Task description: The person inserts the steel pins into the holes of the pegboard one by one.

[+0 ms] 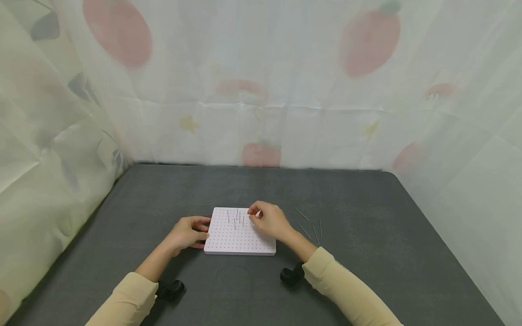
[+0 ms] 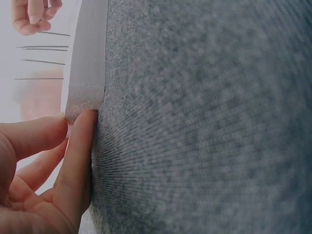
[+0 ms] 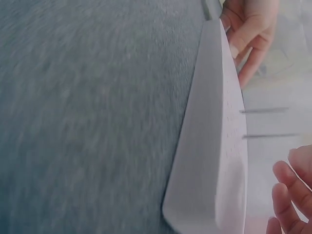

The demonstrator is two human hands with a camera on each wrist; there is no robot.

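A white pegboard (image 1: 240, 246) with rows of small holes lies on the dark table. My left hand (image 1: 188, 234) grips its left edge; in the left wrist view the thumb (image 2: 41, 134) and a finger pinch the board's corner (image 2: 85, 95). Several thin metal pins (image 1: 234, 223) stand upright in the far half of the board. Over the far right part of the board is my right hand (image 1: 269, 219), its fingers bent beside the rightmost standing pin (image 1: 243, 221). In the right wrist view its fingertips (image 3: 282, 195) are off the board, and no pin shows between them.
Several loose pins (image 1: 303, 231) lie scattered on the table (image 1: 367, 253) to the right of the board. A patterned curtain (image 1: 310, 136) hangs along the back and sides. Black devices (image 1: 291, 276) are at both wrists.
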